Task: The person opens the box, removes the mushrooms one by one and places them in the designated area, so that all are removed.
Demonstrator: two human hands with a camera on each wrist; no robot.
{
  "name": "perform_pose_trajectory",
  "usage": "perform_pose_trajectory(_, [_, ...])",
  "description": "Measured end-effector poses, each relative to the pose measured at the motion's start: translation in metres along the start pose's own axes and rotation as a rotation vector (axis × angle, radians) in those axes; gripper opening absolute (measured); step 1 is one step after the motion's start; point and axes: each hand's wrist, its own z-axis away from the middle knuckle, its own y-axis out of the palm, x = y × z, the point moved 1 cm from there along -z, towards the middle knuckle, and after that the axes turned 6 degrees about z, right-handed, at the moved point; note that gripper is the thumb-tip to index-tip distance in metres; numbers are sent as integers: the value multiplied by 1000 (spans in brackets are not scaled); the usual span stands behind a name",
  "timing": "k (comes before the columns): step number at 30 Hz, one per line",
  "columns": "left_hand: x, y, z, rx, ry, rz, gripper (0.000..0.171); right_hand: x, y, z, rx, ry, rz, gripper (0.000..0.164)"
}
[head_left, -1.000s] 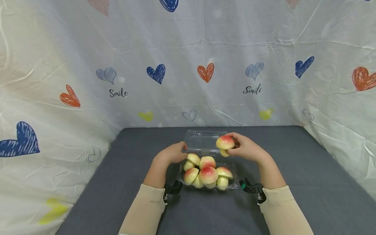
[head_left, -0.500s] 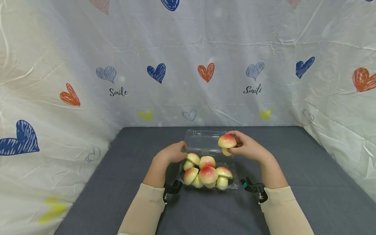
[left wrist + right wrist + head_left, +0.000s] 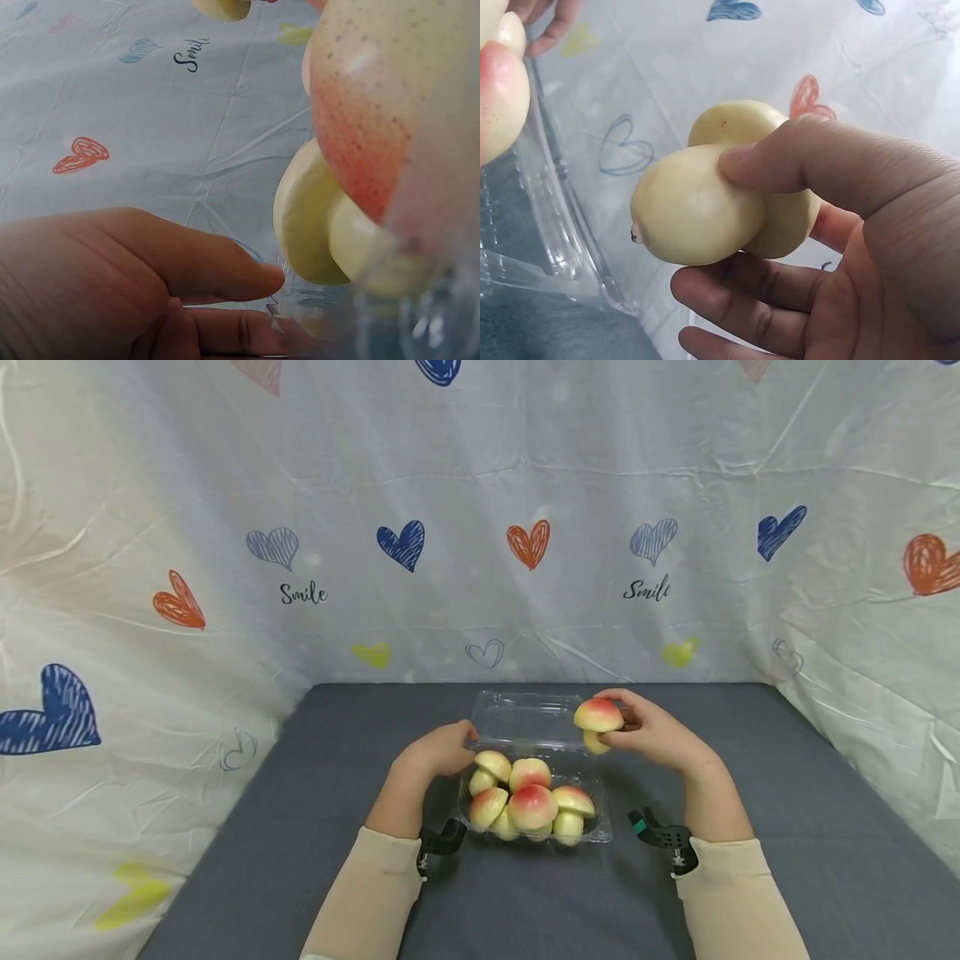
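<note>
In the head view, a right hand (image 3: 652, 731) right of centre grasps a toy-like mushroom-shaped piece with a red-and-yellow domed cap and pale stem (image 3: 598, 715), cap up and stem down, held clear of the other pieces; the right wrist view shows the thumb pressed on the pale stem and fingers beneath. Left of centre, a left hand (image 3: 442, 750) pinches the left edge of a clear plastic box (image 3: 597, 789), its thumb and finger about the rim at the bottom of the left wrist view. The box sits at lower centre of the head view, with five similar red-and-yellow mushroom pieces (image 3: 532, 807) inside: two behind, three in front. Its transparent lid (image 3: 517, 720) lies back toward the upper edge of the dark grey worktop (image 3: 375, 727), just left of the held piece. Cream sleeves (image 3: 367, 893) and black wrist straps (image 3: 446, 839) show lower down. White sheeting (image 3: 465, 468) printed with blue, red and yellow hearts fills the upper frame.
</note>
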Motion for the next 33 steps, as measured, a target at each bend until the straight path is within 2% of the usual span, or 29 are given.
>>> perform_pose_trajectory(6, [0,-1,0,14,-20,51,44,-1,-6,3,-3,18,12,61])
perform_pose_trajectory(17, [1,-1,1,13,-19,49,43,-6,-10,7,-1,54,69,59])
perform_pose_trajectory(33, [3,0,0,10,7,43,41,-9,-19,17,-70,174,192,66])
